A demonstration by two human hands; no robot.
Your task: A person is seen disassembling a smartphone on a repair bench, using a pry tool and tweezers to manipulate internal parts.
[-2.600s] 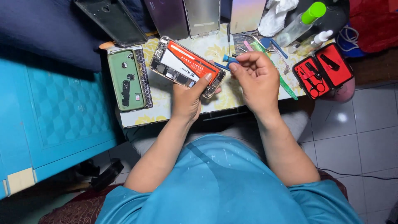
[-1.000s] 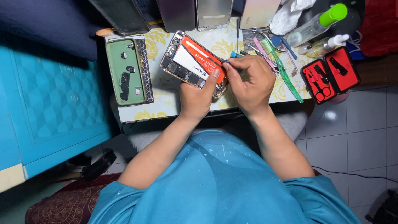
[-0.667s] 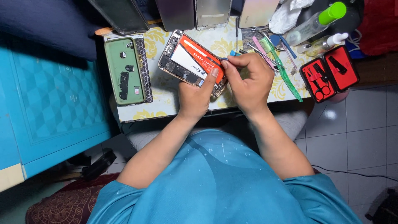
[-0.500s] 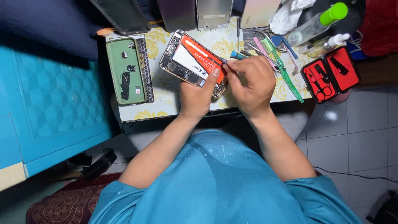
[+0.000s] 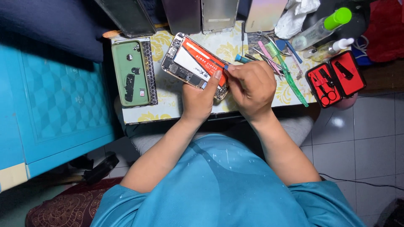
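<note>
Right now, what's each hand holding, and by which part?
Left hand grips the opened phone at its lower end, thumb on the battery. Right hand pinches a small blue-tipped tool near its tip.

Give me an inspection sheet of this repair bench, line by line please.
Surface: small patterned table, crowded.
Job's things: opened phone with red-and-white battery, lying flat.
Clutter: green phone part, red tool case, green toothbrush, spray bottle, phones along the far edge.
Hands: left hand steadies the phone; right hand pinches a small blue tool at its edge.
Cables: one on the floor.
Surroundings: turquoise cabinet, tiled floor.
</note>
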